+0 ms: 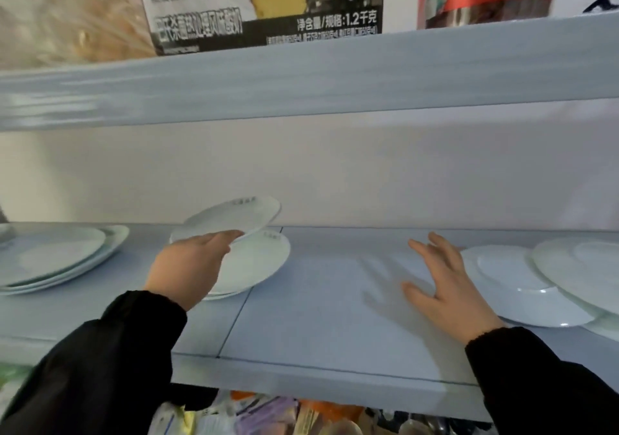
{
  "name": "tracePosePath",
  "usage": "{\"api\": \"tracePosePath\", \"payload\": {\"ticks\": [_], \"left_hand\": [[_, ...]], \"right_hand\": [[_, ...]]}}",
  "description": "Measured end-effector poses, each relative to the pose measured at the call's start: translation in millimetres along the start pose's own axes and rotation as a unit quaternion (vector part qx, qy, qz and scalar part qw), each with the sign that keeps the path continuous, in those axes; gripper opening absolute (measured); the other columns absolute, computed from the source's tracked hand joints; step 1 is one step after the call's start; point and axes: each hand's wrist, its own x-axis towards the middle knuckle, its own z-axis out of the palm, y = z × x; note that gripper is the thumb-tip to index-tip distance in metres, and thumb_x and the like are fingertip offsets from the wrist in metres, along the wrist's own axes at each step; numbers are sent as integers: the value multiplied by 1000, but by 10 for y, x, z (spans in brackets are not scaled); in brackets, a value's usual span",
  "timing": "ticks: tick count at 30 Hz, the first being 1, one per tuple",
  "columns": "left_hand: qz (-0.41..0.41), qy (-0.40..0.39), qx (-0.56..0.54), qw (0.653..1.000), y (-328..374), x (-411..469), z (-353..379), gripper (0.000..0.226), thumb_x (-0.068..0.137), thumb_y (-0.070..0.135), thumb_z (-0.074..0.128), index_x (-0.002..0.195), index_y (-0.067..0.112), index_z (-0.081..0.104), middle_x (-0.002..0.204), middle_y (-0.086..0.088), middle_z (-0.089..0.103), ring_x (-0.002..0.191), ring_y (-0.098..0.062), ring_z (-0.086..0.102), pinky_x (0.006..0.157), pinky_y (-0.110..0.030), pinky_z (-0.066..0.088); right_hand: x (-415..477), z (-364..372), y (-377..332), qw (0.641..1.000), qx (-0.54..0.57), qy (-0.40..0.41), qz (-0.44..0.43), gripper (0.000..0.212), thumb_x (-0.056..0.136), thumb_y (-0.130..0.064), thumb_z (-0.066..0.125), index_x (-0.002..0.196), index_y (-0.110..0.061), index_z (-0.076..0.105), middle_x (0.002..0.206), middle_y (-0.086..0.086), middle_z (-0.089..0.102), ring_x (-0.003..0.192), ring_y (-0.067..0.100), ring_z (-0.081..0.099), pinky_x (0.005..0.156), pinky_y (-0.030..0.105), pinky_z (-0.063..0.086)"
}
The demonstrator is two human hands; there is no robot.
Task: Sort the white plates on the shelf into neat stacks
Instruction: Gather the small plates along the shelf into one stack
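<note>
- left hand (187, 267) grips near rim of tilted plate (234, 217), held over small stack (258, 263) mid-shelf
- right hand (445, 287) spread, fingers splayed, holds nothing, just beside overlapping plates (512, 284) at right
- bigger stack (57, 257) at far left of shelf (318, 317)

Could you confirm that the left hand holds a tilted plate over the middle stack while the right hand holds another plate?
Not quite: the right hand holds nothing; its fingers are spread over the shelf beside the right-hand plates, as the head view shows. The left hand does hold the tilted plate over the middle stack.
</note>
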Motion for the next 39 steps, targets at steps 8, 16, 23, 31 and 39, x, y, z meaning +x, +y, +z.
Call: {"api": "tracePosePath", "payload": {"ticks": [8, 16, 23, 31, 39], "left_hand": [[-53, -39, -53, 996, -384, -603, 446, 39, 82, 20, 44, 109, 23, 72, 102, 0, 74, 90, -25, 70, 81, -34, 51], [-60, -22, -130, 990, -369, -631, 517, 31, 79, 36, 46, 97, 29, 70, 97, 17, 69, 100, -7, 59, 111, -42, 29], [-63, -44, -143, 987, -393, -660, 529, 31, 79, 43, 47, 101, 33, 67, 99, 16, 68, 102, -10, 60, 112, -39, 26], [-46, -44, -162, 985, -435, -692, 548, 36, 76, 44, 48, 102, 31, 69, 99, 17, 69, 100, -10, 61, 111, -40, 26], [-54, -60, -134, 988, -452, -682, 564, 39, 67, 50, 48, 99, 37, 68, 102, 21, 68, 109, -22, 61, 109, -62, 20]], "right_hand": [[188, 674, -601, 985, -48, -137, -94, 71, 85, -54, 52, 149, -43, 22, 155, -26, -14, 147, 2, 3, 115, 22, 18], [223, 995, -962, 972, -73, -186, -126, 68, 86, -53, 52, 148, -44, 25, 158, -20, -6, 147, 7, 8, 116, 24, 18], [190, 953, -864, 978, -84, -175, -81, 65, 87, -50, 55, 146, -45, 29, 157, -18, 5, 145, 5, 13, 117, 24, 17], [166, 988, -824, 984, -104, -142, 4, 76, 72, -67, 39, 144, -45, 32, 157, -16, 11, 144, 6, 19, 118, 27, 21], [191, 957, -807, 984, -133, -108, 57, 71, 70, -64, 39, 138, -41, 44, 155, -14, 20, 140, 7, 31, 113, 22, 25]]}}
